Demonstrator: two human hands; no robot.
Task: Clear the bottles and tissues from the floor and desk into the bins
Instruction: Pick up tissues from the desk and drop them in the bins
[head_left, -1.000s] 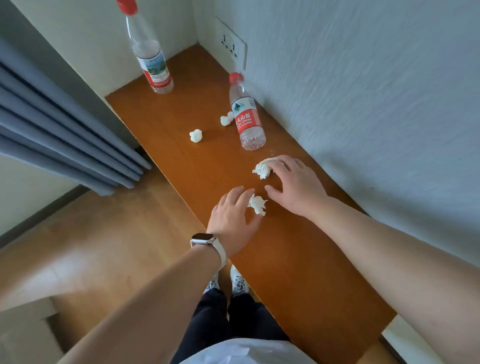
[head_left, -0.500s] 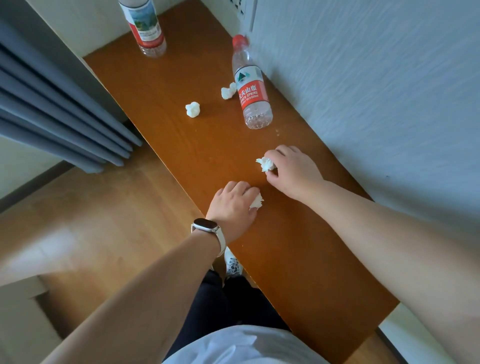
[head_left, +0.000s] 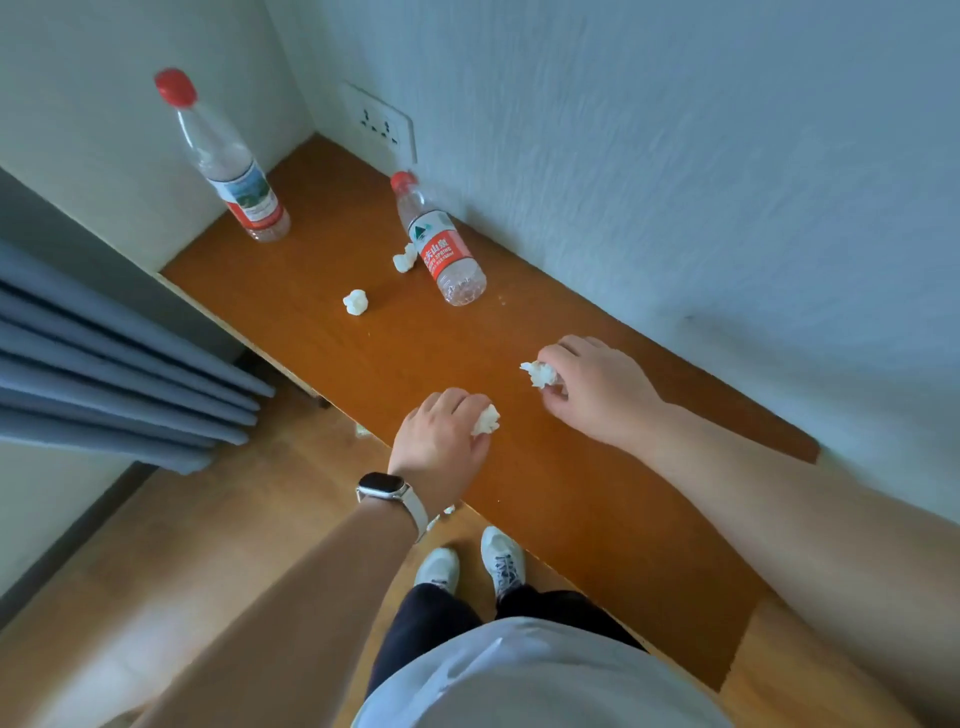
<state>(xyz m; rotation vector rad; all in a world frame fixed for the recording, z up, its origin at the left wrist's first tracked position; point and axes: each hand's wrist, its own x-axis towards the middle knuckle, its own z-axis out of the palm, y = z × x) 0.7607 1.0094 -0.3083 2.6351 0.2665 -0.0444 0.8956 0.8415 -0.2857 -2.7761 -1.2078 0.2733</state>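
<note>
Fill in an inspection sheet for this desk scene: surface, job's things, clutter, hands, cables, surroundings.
Surface: wooden desk, mostly bare.
Job's things: tall bottle upright at far left; small bottle by the wall; two loose tissues near it.
Clutter: nothing seen.
Hands: left hand closed on a tissue wad; right hand closed on another wad.
Cables: nothing seen; wall socket unused.
Surroundings: grey curtain at left, wooden floor; bins not in view.
</note>
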